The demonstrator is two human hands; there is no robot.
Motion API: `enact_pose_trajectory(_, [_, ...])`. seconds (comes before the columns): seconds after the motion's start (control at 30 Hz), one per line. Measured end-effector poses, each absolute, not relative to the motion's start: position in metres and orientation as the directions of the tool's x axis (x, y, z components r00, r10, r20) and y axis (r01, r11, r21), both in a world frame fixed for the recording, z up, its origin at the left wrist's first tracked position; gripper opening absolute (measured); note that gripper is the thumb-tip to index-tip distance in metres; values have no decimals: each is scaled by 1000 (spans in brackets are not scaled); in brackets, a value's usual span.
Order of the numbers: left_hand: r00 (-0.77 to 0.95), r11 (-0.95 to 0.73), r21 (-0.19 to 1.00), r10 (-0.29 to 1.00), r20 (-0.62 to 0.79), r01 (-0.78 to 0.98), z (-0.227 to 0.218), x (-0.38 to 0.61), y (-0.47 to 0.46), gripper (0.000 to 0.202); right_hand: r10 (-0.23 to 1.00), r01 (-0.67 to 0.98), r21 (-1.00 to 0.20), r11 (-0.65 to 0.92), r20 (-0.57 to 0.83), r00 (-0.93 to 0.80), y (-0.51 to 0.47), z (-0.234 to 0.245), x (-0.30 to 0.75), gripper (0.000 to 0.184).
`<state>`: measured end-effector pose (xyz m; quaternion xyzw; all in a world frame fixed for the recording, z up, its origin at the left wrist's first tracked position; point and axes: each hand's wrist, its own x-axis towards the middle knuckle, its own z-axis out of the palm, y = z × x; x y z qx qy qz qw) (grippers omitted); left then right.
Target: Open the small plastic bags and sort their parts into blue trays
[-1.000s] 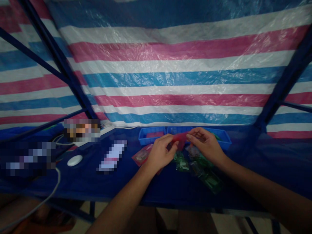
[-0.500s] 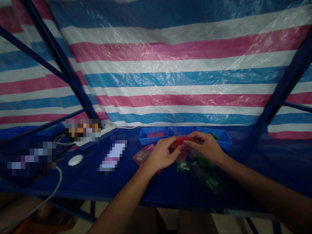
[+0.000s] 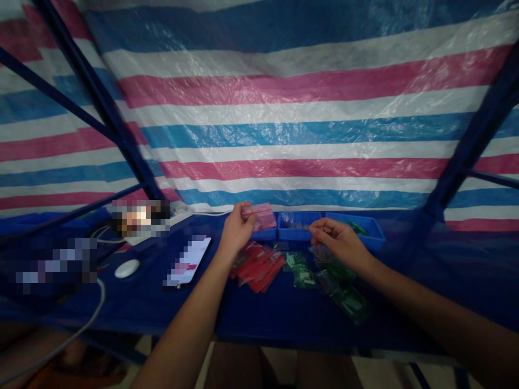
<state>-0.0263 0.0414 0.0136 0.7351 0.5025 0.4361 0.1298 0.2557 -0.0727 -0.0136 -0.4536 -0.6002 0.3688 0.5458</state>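
Note:
My left hand (image 3: pixel 238 231) is closed on a small stack of pink plastic bags (image 3: pixel 263 216) above the left blue bin (image 3: pixel 265 235). By the middle blue bin (image 3: pixel 298 233), my right hand (image 3: pixel 334 237) has its thumb and fingers pinched together. Whatever lies between those fingertips is too small to make out. Below the left bin is a pile of red bags (image 3: pixel 259 270) on the table. Several green packets (image 3: pixel 300 270) lie to their right, partly under my right hand.
A right blue bin (image 3: pixel 375 233) holds green items. On the left of the blue table (image 3: pixel 284 319) lie a phone (image 3: pixel 198 259), a white mouse-shaped object (image 3: pixel 127 268), a white power strip (image 3: pixel 162 227) and a cable (image 3: pixel 99 302). Striped sheeting (image 3: pixel 292 124) hangs behind.
My hands have moved apart; the red item between them is no longer there. My left hand went up and left to the left bin, where it grips pink bags. My right hand shifted little.

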Motion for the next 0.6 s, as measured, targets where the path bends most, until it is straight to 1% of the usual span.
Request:
enact_pose_trajectory(0.1, [232,-455,451,854,466,768,9,-28,54,41,947,173,-931,320,320,-29,-73,-14,255,36])
enact_pose_trajectory(0.17, [312,-480,364,847,431,799,5,-24,59,37,943,181,-926,331,329,-40,-74,-14,255,36])
enact_pose_trajectory(0.2, [336,-489,342,844,419,803,3,-22,60,35,942,185,-924,334,332,-43,-74,-14,254,36])
enact_pose_trajectory(0.3, [357,-503,323,837,415,802,1,-18,62,33,942,197,-922,334,332,-44,-76,-12,254,37])
enact_pose_trajectory(0.47, [298,-485,309,817,494,818,2,-19,60,48,942,204,-920,334,332,-48,-76,-13,252,37])
enact_pose_trajectory(0.5, [285,-479,296,809,514,826,2,-18,58,48,943,207,-920,333,330,-50,-76,-13,252,37])
enact_pose_trajectory(0.6, [284,-468,207,772,569,859,4,-17,48,36,941,233,-912,338,335,-52,-78,-13,252,35])
